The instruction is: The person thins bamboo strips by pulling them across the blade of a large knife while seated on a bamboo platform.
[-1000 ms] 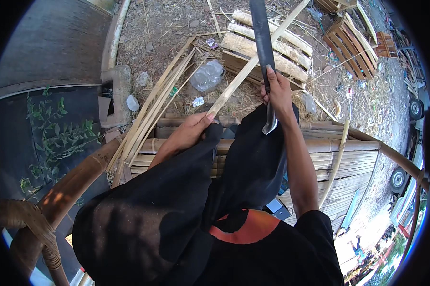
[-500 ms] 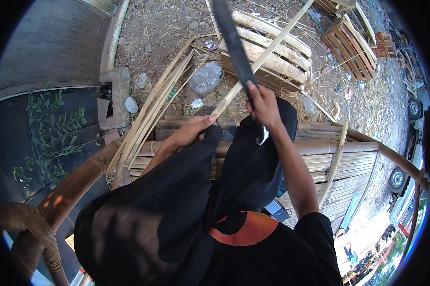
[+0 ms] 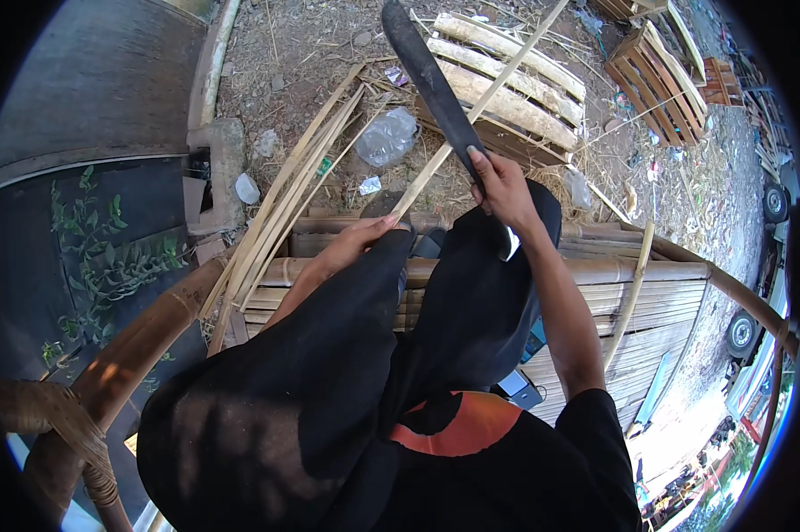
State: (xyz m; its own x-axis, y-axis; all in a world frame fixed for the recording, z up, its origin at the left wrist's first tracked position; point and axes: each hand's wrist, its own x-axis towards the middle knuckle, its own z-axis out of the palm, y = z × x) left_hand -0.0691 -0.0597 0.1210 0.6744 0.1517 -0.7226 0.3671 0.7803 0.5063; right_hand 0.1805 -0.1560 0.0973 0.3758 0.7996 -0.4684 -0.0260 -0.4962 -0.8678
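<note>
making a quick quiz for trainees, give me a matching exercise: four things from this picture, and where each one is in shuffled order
Things
1. long dark knife
2. long wood strip
3. clear plastic bag
4. loose strips

Places
A. bunched left of both hands
B. in the right hand's grip
C. on the ground
D. in the left hand's grip

Pairs: 1-B, 2-D, 3-C, 4-A

Dirt ground (image 3: pixel 298 99) is pretty littered: clear plastic bag (image 3: pixel 387 136) beyond the left hand (image 3: pixel 360 244), slatted crate (image 3: pixel 522 113) beyond the right hand (image 3: pixel 506 195). Behind that right hand, there's a dark gadget (image 3: pixel 517 388) on the bamboo surface (image 3: pixel 662 315).
</note>
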